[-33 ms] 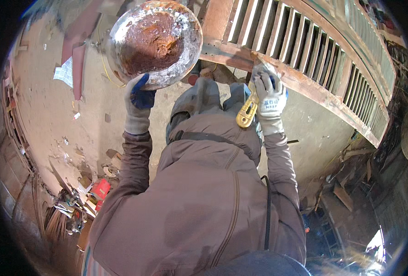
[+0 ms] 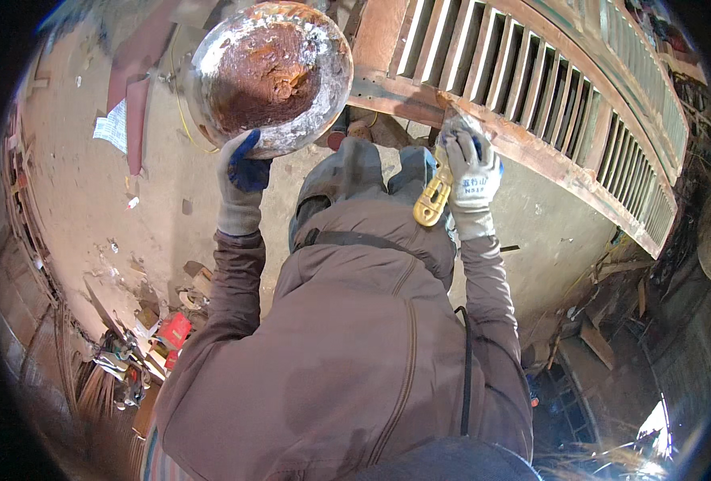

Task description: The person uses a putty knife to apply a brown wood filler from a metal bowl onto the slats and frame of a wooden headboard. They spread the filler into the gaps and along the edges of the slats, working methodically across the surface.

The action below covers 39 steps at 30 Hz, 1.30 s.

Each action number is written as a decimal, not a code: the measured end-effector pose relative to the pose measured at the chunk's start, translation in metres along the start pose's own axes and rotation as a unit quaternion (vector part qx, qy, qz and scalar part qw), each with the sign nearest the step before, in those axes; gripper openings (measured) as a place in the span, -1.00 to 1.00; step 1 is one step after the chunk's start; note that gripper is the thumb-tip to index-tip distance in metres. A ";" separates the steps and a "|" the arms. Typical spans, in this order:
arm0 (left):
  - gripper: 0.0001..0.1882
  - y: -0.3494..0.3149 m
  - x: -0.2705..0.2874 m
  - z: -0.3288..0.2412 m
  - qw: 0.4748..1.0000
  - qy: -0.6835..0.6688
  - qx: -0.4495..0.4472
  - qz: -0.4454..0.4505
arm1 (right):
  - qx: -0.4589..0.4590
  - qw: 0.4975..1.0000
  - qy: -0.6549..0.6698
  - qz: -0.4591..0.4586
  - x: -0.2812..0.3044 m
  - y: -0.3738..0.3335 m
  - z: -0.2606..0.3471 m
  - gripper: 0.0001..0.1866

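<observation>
My left hand point(image 2: 243, 178) grips the near rim of a round metal bowl point(image 2: 323, 120), thumb over the edge. Reddish-brown paste point(image 2: 267, 80) fills its middle, with whitish smears around it. In my right hand point(image 2: 473, 172) is a putty knife point(image 2: 433, 200) with a slotted yellow handle pointing back toward me. Its blade end lies at the near rail of a louvered wooden shutter point(image 2: 523, 135), mostly hidden by my gloved fingers and blurred. Both gloves are whitish, with blue on the palms and fingers.
Another slatted panel point(image 2: 628, 56) lies beyond the shutter. Scrap and a red package point(image 2: 176, 329) litter the floor at left. Dark red sheet material point(image 2: 136, 120) and a paper point(image 2: 112, 127) lie at far left. Wood offcuts point(image 2: 597, 341) are piled at right.
My right hand and the putty knife have shifted slightly toward me along the shutter's near rail. The left hand and the bowl have stayed nearly still.
</observation>
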<state>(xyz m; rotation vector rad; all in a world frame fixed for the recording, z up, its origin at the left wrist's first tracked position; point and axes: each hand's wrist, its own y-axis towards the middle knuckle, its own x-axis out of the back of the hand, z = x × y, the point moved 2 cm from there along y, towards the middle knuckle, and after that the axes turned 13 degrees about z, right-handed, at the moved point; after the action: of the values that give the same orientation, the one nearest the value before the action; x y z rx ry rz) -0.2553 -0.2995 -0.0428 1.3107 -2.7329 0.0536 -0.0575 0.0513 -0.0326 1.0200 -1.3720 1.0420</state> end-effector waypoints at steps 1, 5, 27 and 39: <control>-0.65 -0.001 -0.001 0.001 0.998 0.050 -0.026 0.003 | -0.006 1.000 0.015 -0.004 0.004 -0.003 -0.004 -0.67; -0.64 -0.003 -0.001 0.007 1.000 0.002 -0.006 -0.006 | -0.032 0.995 0.084 -0.038 0.021 0.015 -0.011 -0.63; -0.68 0.008 0.006 0.012 0.997 -0.081 -0.003 -0.016 | 0.030 0.989 0.141 -0.036 0.012 0.020 -0.014 -0.63; -0.65 0.001 0.007 0.014 0.995 -0.094 0.004 -0.025 | 0.033 0.990 0.117 -0.066 0.018 0.040 0.014 -0.64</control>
<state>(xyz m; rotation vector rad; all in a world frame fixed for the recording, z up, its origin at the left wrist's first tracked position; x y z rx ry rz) -0.2615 -0.3056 -0.0556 1.4539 -2.8529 -0.0673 -0.1008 0.0472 -0.0168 0.9891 -1.0731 1.0758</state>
